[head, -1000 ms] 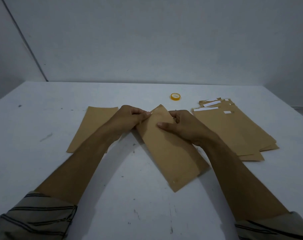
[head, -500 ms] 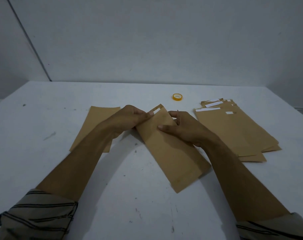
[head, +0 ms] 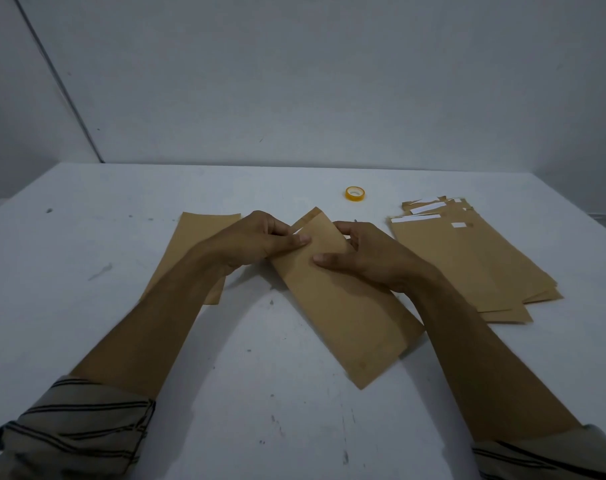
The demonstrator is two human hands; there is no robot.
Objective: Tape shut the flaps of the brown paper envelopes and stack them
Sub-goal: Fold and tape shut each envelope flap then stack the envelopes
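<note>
A brown paper envelope (head: 343,306) lies slanted on the white table (head: 86,341), its flap end pointing away from me. My left hand (head: 260,242) pinches a white strip at the flap's left corner between thumb and fingers. My right hand (head: 363,258) holds the envelope's upper right edge, thumb pressed on its face. A pile of several brown envelopes (head: 467,258) with white strips on their flaps lies to the right. One envelope (head: 194,244) lies flat at the left, partly under my left forearm. A small yellow tape roll (head: 355,194) sits farther back.
A pale wall (head: 294,81) rises behind the table's far edge. Small dark marks dot the table surface. My striped sleeves show at the bottom corners.
The white strip at the flap's left corner came into view as my left fingers worked it. Both hands stayed at the flap end, and the envelope barely shifted.
</note>
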